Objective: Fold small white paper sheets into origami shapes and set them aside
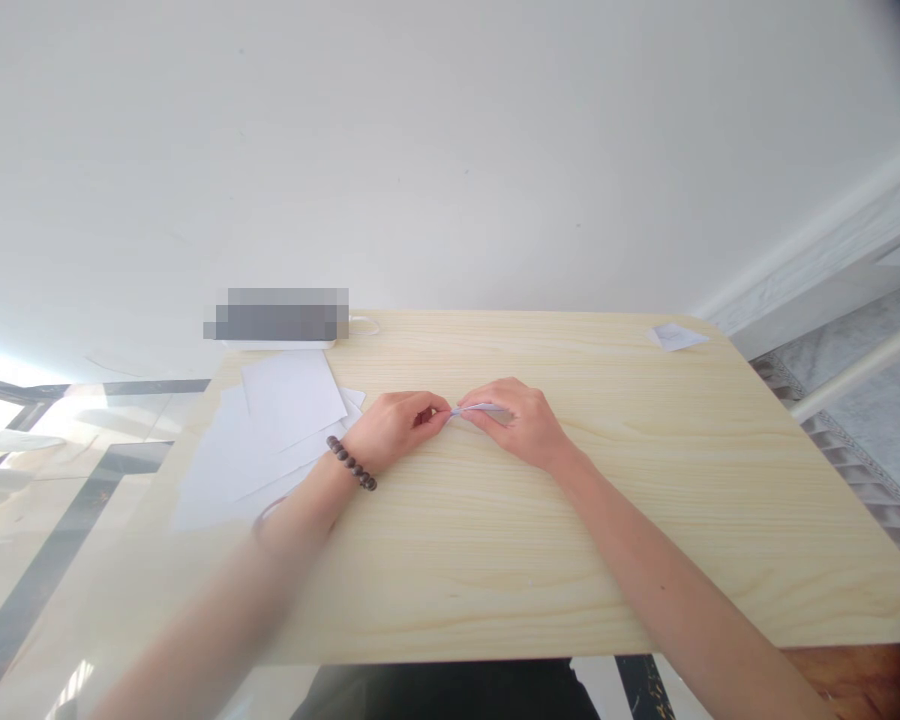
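Note:
Between my two hands is a small folded piece of white paper (484, 407), seen nearly edge-on above the middle of the table. My left hand (401, 422) pinches its left tip between thumb and fingertips; a dark beaded bracelet (351, 463) circles that wrist. From the other side, my right hand (521, 420) grips the paper, with thumb below and fingers above. Part of the paper is hidden behind the right fingers, so its full shape does not show.
Loose white sheets (292, 400) overlap on the left of the wooden table (480, 560). Behind them stands a blurred-out box-like object (277, 318) with a white cable (367, 325). A folded paper piece (677, 337) lies at the back right corner. A wall (480, 180) borders the far edge.

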Demonstrator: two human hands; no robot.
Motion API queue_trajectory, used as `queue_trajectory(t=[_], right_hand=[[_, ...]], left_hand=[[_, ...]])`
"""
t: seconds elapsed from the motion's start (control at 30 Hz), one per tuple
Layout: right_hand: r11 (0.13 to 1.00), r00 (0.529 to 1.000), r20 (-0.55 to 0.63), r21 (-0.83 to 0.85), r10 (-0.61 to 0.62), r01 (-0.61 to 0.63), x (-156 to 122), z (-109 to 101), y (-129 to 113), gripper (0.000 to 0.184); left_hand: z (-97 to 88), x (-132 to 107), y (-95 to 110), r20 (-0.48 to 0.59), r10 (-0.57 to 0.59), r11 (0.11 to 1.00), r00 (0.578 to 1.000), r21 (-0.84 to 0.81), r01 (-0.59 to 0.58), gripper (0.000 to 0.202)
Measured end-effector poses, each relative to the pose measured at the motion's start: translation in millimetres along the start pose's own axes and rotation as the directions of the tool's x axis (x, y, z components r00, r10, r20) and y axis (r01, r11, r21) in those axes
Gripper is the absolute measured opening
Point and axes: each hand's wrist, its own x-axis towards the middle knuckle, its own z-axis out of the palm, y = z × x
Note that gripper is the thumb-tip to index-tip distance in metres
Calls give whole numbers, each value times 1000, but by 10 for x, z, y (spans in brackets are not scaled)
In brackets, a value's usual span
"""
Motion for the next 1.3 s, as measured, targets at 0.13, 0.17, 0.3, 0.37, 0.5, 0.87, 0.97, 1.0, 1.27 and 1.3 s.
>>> queue_trajectory(t=[0.13, 0.17, 0.3, 0.37, 0.5, 0.87, 0.97, 1.0, 1.27, 1.3], right_hand=[[1000, 1000, 3, -9, -5, 5, -4, 6, 11, 10], [1000, 1000, 4, -12, -3, 3, -5, 7, 13, 10], [1000, 1000, 4, -20, 4, -4, -9, 12, 20, 10], [1000, 1000, 1, -21, 0, 0, -11, 16, 24, 10], [1000, 1000, -2, -23, -7, 7, -11, 21, 31, 10], [997, 996, -92, -79, 6, -13, 0, 19, 29, 11], [996, 994, -106, -81, 19, -27, -4, 22, 33, 11], [996, 995, -102, -79, 22, -30, -4, 23, 32, 11], [996, 991, -98, -18, 89, -92, -5, 21, 9, 9], [994, 990, -96, -13, 107, -108, -8, 20, 8, 8]], left_hand=[[-2, 6, -12, 9, 14, 1000, 1000, 23, -15, 22], [-4, 7, -11, 12, 16, 1000, 1000, 22, -16, 22], [-16, 9, -2, 24, 10, 1000, 1000, 2, -10, 21], [-22, 8, 1, 26, 4, 1000, 1000, -23, -3, 20], [-19, 8, -3, 18, -13, 998, 1000, -58, 14, 19], [-79, -13, 41, -39, -24, 985, 999, -174, 17, 24], [-67, -9, 26, -39, -5, 982, 999, -188, -2, 26], [-60, -4, 18, -44, -8, 981, 999, -192, -1, 26], [-39, 27, -24, 0, -110, 940, 994, -324, 104, 23], [-37, 28, -25, -8, -119, 935, 993, -336, 109, 22]])
